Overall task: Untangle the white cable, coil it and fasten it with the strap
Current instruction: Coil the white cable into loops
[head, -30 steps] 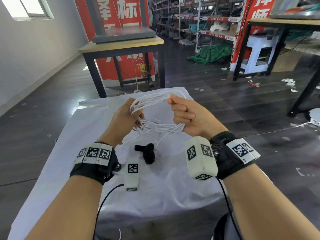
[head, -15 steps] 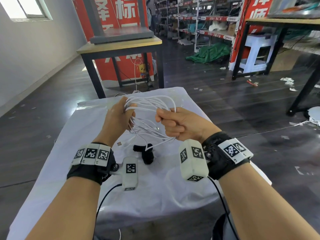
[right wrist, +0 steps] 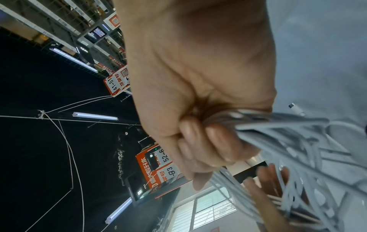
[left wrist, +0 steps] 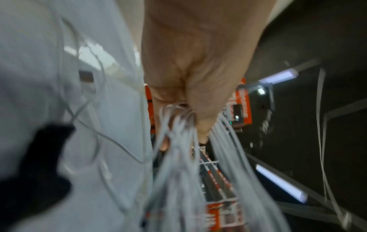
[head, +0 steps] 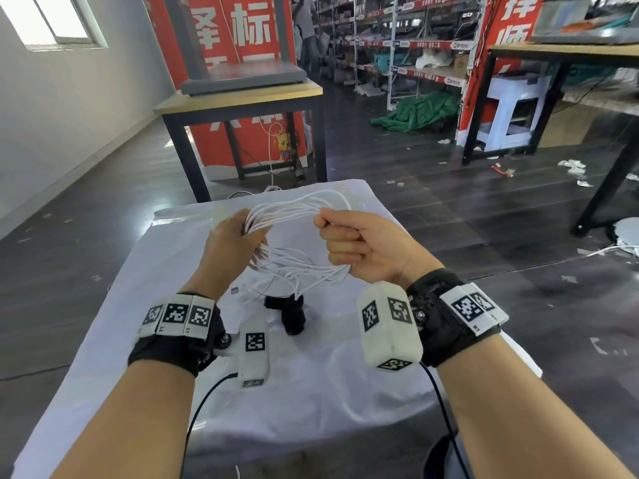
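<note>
Hands hold a thin white cable (head: 297, 216), gathered into many loops, in the air above a table draped in white cloth (head: 332, 385). Left hand (head: 230, 242) pinches one side of the bundle with curled fingers; right hand (head: 363, 245) is a closed fist around the opposite side. Loose strands hang down toward a black fabric strap (head: 288, 312) lying on the cloth below, beside a small connector plug (head: 235, 290).

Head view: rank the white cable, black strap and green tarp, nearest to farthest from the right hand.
1. White cable: gripped in the right hand, with the left hand holding its other side.
2. Black strap: on the white cloth below the hands.
3. Green tarp: on the floor far behind, by the shelves.
</note>
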{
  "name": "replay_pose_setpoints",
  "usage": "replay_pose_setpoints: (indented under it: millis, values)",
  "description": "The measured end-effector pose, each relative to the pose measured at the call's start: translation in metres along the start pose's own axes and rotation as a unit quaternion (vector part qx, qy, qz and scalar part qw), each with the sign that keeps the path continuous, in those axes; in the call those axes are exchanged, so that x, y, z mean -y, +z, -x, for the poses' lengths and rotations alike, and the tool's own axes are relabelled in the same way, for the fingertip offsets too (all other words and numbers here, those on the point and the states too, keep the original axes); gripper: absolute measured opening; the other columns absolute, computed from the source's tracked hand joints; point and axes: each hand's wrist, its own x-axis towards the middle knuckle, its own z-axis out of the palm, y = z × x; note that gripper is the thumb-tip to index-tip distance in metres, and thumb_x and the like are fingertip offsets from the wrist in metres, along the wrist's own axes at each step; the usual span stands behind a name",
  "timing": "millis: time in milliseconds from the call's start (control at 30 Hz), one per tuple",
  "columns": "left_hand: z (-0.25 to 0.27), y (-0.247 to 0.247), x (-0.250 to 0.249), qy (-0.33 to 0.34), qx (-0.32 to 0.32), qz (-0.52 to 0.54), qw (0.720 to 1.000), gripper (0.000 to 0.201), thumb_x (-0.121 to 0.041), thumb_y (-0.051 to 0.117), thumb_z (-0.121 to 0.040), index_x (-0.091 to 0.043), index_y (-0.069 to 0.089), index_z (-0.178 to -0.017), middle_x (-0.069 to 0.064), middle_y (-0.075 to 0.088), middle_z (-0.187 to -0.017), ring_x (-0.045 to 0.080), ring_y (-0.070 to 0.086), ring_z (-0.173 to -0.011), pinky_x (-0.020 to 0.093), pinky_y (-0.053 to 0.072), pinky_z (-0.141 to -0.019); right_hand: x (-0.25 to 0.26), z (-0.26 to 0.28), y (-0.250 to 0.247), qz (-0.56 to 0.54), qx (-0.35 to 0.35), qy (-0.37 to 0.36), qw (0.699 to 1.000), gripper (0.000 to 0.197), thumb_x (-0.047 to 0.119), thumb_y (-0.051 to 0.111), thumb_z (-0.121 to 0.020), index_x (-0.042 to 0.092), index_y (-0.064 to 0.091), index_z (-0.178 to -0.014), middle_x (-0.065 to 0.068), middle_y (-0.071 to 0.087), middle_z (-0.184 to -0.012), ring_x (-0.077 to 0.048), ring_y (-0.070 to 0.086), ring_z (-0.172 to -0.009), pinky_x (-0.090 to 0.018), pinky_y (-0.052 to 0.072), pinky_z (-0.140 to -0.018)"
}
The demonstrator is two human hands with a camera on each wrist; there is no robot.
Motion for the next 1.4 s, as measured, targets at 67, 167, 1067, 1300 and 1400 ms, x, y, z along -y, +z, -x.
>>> replay_pose_setpoints:
  millis: [67, 167, 1067, 1300, 1400]
  values:
    - [0.003, 0.001, -0.005, -0.068, 0.057, 0.173, 0.981, 0.014, -0.018, 0.052, -0.097, -0.009, 0.063, -0.098, 0.003, 0.072, -0.074, 0.014, 0.065, -0.064, 0.024, 0.049, -0.06, -0.003, -0.001, 0.0, -0.005, -0.011, -0.001, 1.0, 0.024, 0.017, 0.038, -0.1, 0.007, 0.054, -0.086, 0.011, 0.03, -0.046, -0.002, 0.026, -0.033, -0.014, 0.019, -0.039]
    - [0.005, -0.003, -0.017, -0.121, 0.087, 0.407, 0.901, 0.015, -0.004, 0.046, -0.099, -0.005, 0.06, -0.105, 0.004, 0.069, -0.069, 0.014, 0.066, -0.061, 0.025, 0.057, -0.065, -0.006, -0.003, 0.001, -0.033, -0.022, -0.019, 0.999, 0.021, 0.013, 0.038, -0.1, 0.004, 0.056, -0.095, 0.009, 0.035, -0.046, -0.003, 0.043, -0.041, -0.013, 0.04, -0.046]
    - [0.004, -0.002, -0.004, -0.16, 0.159, 0.239, 0.945, 0.019, -0.03, 0.067, -0.088, -0.013, 0.064, -0.081, -0.001, 0.058, -0.058, 0.008, 0.047, -0.044, 0.016, 0.037, -0.044, -0.005, -0.008, -0.006, -0.236, 0.004, -0.02, 0.971, 0.042, 0.039, 0.026, -0.103, 0.011, 0.046, -0.08, 0.005, 0.03, -0.038, -0.008, 0.025, -0.024, -0.015, 0.02, -0.032]
    - [0.007, -0.006, -0.009, -0.155, 0.195, 0.296, 0.922, 0.023, -0.034, 0.059, -0.091, -0.012, 0.063, -0.085, -0.001, 0.057, -0.058, 0.006, 0.046, -0.043, 0.014, 0.036, -0.04, -0.006, -0.009, -0.007, -0.269, 0.037, -0.025, 0.962, 0.044, 0.041, 0.025, -0.101, 0.01, 0.048, -0.08, 0.006, 0.031, -0.04, -0.008, 0.009, -0.036, -0.016, 0.016, -0.037]
    - [0.01, -0.007, -0.009, -0.136, 0.215, 0.323, 0.912, 0.032, -0.044, 0.06, -0.082, -0.014, 0.065, -0.089, -0.002, 0.06, -0.067, 0.007, 0.05, -0.051, 0.014, 0.04, -0.044, -0.004, -0.008, -0.005, -0.259, 0.023, -0.037, 0.965, 0.034, 0.035, 0.032, -0.1, 0.013, 0.045, -0.077, 0.005, 0.03, -0.038, -0.009, 0.008, -0.035, -0.016, 0.015, -0.035]
